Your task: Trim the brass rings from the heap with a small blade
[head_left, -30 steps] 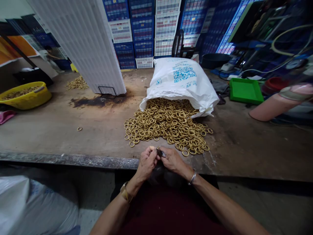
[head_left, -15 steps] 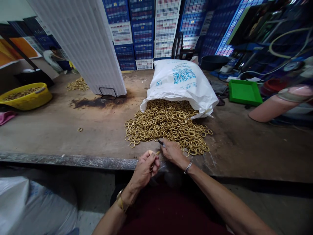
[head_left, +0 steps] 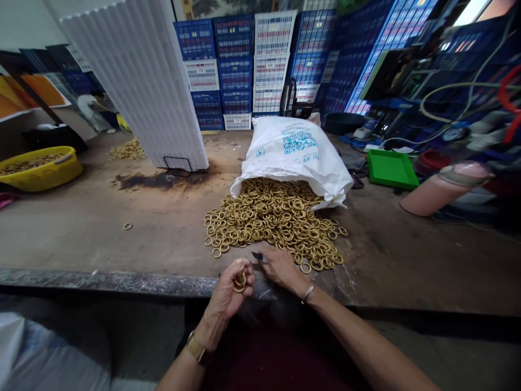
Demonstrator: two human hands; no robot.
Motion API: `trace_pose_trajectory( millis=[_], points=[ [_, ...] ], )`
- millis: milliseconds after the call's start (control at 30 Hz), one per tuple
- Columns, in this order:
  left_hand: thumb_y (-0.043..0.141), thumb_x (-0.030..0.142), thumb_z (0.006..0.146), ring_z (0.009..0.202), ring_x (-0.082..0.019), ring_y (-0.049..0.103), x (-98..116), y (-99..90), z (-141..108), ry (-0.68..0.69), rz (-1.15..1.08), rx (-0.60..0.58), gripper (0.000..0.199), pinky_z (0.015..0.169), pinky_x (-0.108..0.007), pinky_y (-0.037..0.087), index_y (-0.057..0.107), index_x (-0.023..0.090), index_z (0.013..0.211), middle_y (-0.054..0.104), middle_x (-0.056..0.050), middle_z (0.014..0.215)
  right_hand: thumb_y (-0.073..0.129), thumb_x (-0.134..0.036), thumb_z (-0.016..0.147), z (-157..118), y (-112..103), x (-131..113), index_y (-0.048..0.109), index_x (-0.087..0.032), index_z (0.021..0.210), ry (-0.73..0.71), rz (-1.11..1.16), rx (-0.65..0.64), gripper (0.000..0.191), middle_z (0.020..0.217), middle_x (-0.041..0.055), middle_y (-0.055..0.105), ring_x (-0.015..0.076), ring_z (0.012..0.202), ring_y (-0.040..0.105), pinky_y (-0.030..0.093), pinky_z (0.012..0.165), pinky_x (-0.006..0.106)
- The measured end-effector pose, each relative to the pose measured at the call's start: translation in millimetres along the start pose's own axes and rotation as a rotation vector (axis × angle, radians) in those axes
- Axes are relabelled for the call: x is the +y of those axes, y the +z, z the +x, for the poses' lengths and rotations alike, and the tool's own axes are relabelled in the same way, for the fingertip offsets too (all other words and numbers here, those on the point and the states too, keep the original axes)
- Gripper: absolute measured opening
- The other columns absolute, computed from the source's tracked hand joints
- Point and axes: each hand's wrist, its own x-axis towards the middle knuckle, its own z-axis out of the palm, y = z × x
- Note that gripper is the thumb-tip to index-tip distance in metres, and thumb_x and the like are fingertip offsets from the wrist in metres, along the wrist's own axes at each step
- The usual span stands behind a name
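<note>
A few gold-coloured rings (head_left: 240,282) sit in the curled fingers of my left hand (head_left: 227,289), which is turned partly palm up above the table edge. My right hand (head_left: 285,270) rests low at the front of a heap of gold rings (head_left: 277,220), gripping a small knife (head_left: 259,257). Its dark pointed blade sticks out leftward, apart from the left hand; the handle is mostly hidden by the fingers. The heap spills from the mouth of a white printed sack (head_left: 277,163) lying on its side.
One loose ring (head_left: 127,226) lies to the left on the table (head_left: 73,228). Beyond it are a yellow basin (head_left: 44,176) of rings and a white corrugated panel (head_left: 146,92). A green tray (head_left: 393,169) and a pink bottle (head_left: 442,191) stand at right. Another person (head_left: 95,111) is far left.
My left hand has turned over and its fingers have loosened, showing rings in the palm. My right hand has drawn slightly back from the heap with the knife. The camera view has shifted a little.
</note>
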Motion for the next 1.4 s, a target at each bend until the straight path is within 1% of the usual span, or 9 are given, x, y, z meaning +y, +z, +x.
trace_pose_trajectory(
  millis=[100,233,300,600,867,967,1067,1300,1400],
  points=[
    [0.063,0.024,0.068,0.057,-0.008,0.052,2.9,-3.5,2.0,-0.006,-0.067,0.03,0.015,0.04,-0.014,0.033,0.053,0.013,0.072,0.054,0.0,0.068,0.044,-0.023,0.078,-13.3,-1.7,3.7,0.055,-0.019,0.091,-0.005,0.134,-0.018,0.017,0.079,0.003,0.063,0.0143,0.07,0.057,0.031,0.06,0.022],
    [0.064,0.023,0.067,0.06,-0.01,0.056,5.6,-4.6,2.9,0.024,-0.041,0.086,0.015,0.042,-0.015,0.037,0.053,0.014,0.071,0.057,-0.001,0.072,0.044,-0.035,0.081,-18.0,-0.5,1.6,0.052,-0.018,0.099,0.224,0.146,0.036,0.026,0.078,0.0045,0.063,0.0158,0.069,0.058,0.031,0.06,0.023],
    [0.065,0.022,0.066,0.062,-0.01,0.057,6.4,-3.1,2.9,0.036,-0.006,0.088,0.016,0.044,-0.016,0.04,0.053,0.015,0.073,0.057,-0.001,0.072,0.045,-0.038,0.081,-16.0,0.4,-2.1,0.053,-0.017,0.097,0.256,0.078,0.045,0.027,0.08,0.0064,0.064,0.0173,0.071,0.058,0.031,0.06,0.024],
    [0.07,0.022,0.057,0.05,-0.006,0.05,2.6,3.4,4.7,0.094,0.119,0.173,0.031,0.04,-0.014,0.034,0.052,0.015,0.081,0.047,0.006,0.057,0.044,-0.024,0.079,-9.3,0.3,-3.3,0.055,-0.018,0.087,0.17,0.021,0.027,0.015,0.081,0.0058,0.063,0.0158,0.071,0.056,0.03,0.06,0.024],
    [0.063,0.046,0.063,0.041,-0.005,0.043,-7.7,9.6,7.9,0.133,0.441,0.172,0.037,0.034,-0.014,0.027,0.052,0.015,0.079,0.048,0.005,0.057,0.043,-0.02,0.077,-17.7,-2.5,-8.7,0.053,-0.017,0.078,-0.014,0.176,0.154,0.01,0.072,0.0035,0.056,0.0142,0.067,0.049,0.031,0.061,0.024],
    [0.064,0.047,0.063,0.038,-0.003,0.038,-8.2,10.1,7.8,0.116,0.514,0.134,0.036,0.034,-0.014,0.023,0.05,0.015,0.072,0.045,0.006,0.054,0.043,-0.021,0.077,-17.1,-1.7,-11.1,0.051,-0.018,0.074,-0.034,0.296,0.185,0.009,0.068,0.0015,0.052,0.0126,0.063,0.046,0.031,0.059,0.023],
    [0.064,0.046,0.063,0.037,-0.002,0.035,-8.6,9.6,6.9,0.139,0.533,0.147,0.035,0.035,-0.014,0.023,0.046,0.016,0.066,0.043,0.007,0.052,0.044,-0.024,0.074,-14.7,-2.6,-11.8,0.05,-0.018,0.069,0.093,0.517,0.163,0.01,0.059,-0.0029,0.046,0.0099,0.056,0.041,0.031,0.054,0.02],
    [0.056,0.043,0.072,0.037,-0.003,0.03,-15.2,8.4,5.5,0.36,0.79,0.184,0.029,0.038,-0.016,0.025,0.049,0.016,0.064,0.038,0.008,0.044,0.042,-0.035,0.075,-11.5,-5.8,-14.2,0.048,-0.018,0.071,0.281,1.025,-0.076,0.019,0.05,-0.0058,0.044,0.0064,0.041,0.033,0.026,0.039,0.018],
    [0.057,0.044,0.071,0.038,-0.003,0.033,-15.8,8.3,5.7,0.302,0.718,0.144,0.029,0.038,-0.016,0.025,0.05,0.016,0.067,0.04,0.007,0.047,0.046,-0.035,0.072,-10.8,-6.3,-15.8,0.047,-0.018,0.066,0.312,1.072,-0.059,0.018,0.048,-0.0064,0.042,0.0057,0.04,0.032,0.025,0.038,0.017]
  ],
)
